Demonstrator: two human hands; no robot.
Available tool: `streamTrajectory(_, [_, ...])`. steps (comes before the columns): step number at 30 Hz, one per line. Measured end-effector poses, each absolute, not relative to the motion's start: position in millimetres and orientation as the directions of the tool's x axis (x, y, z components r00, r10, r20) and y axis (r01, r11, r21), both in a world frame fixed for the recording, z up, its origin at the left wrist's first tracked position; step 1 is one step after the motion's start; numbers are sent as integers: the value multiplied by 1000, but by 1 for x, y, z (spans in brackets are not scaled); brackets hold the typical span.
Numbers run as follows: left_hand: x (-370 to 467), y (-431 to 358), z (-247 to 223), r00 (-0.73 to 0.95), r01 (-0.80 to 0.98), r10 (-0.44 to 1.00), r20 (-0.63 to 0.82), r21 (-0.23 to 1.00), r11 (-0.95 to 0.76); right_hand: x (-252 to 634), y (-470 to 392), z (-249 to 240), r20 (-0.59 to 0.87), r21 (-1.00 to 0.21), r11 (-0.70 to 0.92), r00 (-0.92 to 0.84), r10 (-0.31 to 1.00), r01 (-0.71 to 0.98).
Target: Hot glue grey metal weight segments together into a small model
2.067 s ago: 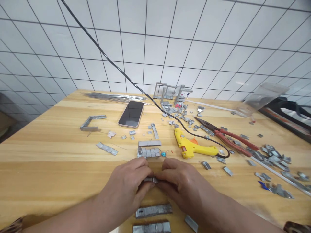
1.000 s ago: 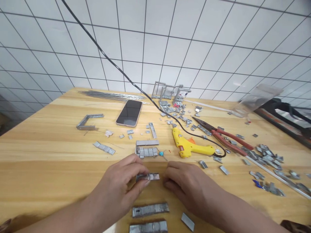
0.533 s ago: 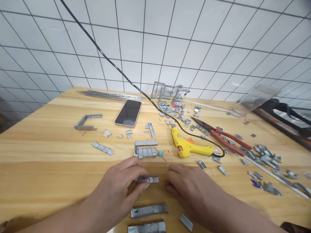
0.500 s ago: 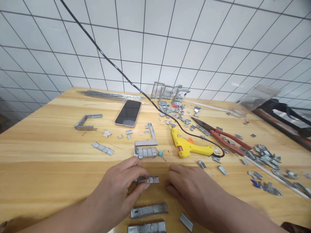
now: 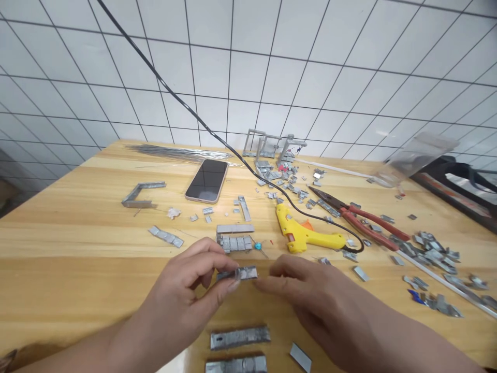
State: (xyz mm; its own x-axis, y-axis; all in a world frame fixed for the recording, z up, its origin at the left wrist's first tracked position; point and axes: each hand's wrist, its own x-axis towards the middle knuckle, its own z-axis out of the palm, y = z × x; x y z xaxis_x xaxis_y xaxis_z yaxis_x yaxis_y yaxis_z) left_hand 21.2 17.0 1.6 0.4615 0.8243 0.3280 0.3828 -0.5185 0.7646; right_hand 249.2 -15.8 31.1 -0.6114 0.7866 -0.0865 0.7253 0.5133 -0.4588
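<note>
My left hand (image 5: 186, 292) pinches a short grey metal strip (image 5: 247, 272) between thumb and fingers, its right end sticking out. My right hand (image 5: 322, 298) is beside that free end, its index finger stretched towards it; no object shows in it. Whether the fingertip touches the strip I cannot tell. Just beyond lie a flat grey bar (image 5: 235, 228) and a segmented grey piece (image 5: 236, 243), with a small turquoise bit (image 5: 258, 246) at its right. Nearer to me are a slotted metal strip (image 5: 239, 338), a wider strip (image 5: 235, 364) and a small plate (image 5: 300, 357).
A yellow glue gun (image 5: 306, 235) with a black cord and red-handled pliers (image 5: 363, 220) lie to the right, among scattered metal scraps (image 5: 433, 253). Behind are a phone (image 5: 207, 180), thin wires (image 5: 178, 152) and small metal frames (image 5: 267, 145). A U-shaped piece (image 5: 135, 194) lies left.
My left hand has lifted or pushed the strip slightly away from me. My right hand has uncurled, its index finger now reaching left to the strip's end.
</note>
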Motion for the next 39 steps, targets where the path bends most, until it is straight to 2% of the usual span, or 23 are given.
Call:
streamTrajectory(6, [20, 16, 3, 406, 353, 854, 324, 807, -474, 219, -9, 8, -55, -186, 694, -712, 700, 696])
streamTrajectory(10, [21, 16, 3, 386, 327, 866, 318, 831, -451, 210, -7, 5, -1, -147, 723, -731, 683, 675])
streamTrajectory(16, [20, 15, 3, 387, 310, 867, 312, 842, -442, 208, -9, 7, -33, -85, 733, -737, 675, 675])
streamTrajectory(23, [19, 14, 3, 397, 284, 868, 299, 859, -425, 211, -7, 10, -58, -174, 712, -729, 683, 681])
streamTrajectory(31, [19, 15, 2, 390, 298, 879, 275, 865, -404, 217, -10, 6, 33, -256, 698, -716, 697, 668])
streamTrajectory(35, [20, 15, 2, 386, 301, 881, 275, 865, -402, 220, -8, 0, 34, -309, 657, -682, 731, 688])
streamTrajectory(39, [23, 16, 4, 379, 276, 877, 296, 868, -412, 215, -3, -3, 22, -331, 683, -718, 695, 651])
